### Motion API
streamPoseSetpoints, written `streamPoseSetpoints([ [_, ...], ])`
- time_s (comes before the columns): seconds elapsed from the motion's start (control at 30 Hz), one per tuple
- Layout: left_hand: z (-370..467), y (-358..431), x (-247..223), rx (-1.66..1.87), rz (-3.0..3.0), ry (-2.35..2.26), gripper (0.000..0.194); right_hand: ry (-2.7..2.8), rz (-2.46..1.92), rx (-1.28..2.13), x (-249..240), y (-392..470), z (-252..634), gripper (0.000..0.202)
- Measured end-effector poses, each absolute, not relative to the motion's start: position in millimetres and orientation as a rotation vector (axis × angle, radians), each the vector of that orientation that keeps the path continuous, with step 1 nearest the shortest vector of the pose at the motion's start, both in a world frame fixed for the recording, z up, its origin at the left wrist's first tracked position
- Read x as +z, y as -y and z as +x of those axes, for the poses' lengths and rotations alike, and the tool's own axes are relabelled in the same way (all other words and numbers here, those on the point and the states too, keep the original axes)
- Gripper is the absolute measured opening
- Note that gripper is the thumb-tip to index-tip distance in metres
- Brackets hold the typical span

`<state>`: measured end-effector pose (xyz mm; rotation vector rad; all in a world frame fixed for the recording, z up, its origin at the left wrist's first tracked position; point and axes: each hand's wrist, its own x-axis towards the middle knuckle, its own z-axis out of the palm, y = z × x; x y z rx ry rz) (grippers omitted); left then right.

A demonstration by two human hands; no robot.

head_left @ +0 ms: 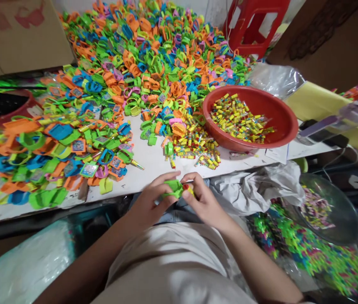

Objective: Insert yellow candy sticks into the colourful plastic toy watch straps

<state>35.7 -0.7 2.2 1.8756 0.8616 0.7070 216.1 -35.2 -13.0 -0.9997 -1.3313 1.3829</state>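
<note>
2 hands held 1 green plastic toy & 1 red-tipped yellow tube; nr white tabletop's L/R edges were 2 round red basins.

Ahead of left hand, strip of white tabletop gives passage between left toy-watch pile and yellow wrapped rolls; red basin blocks right, toy-watch mound blocks back.

Bright light falls on the white table, with dark shadow beneath. Glare glints off a bag. Outer edges look stretched and blurred.
</note>
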Motion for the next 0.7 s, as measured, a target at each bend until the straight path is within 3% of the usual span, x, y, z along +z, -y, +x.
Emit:
streamPoseSetpoints([
  [0.13,35.1,-3.7,2.9,0.846,1.718,-0.993,0.020,1.429,-1.105,1.197,-19.6,35.2,221.2,0.021],
  [0.3,35.4,-3.1,4.1,0.913,1.632,-1.111,0.041,1.580,-1.207,0.913,-15.9,35.5,216.3,0.012],
  [0.7,33.8,-5.1,5.9,0.865,1.742,-1.242,0.037,1.784,-1.211,0.447,-24.5,30.6,206.4,0.010],
])
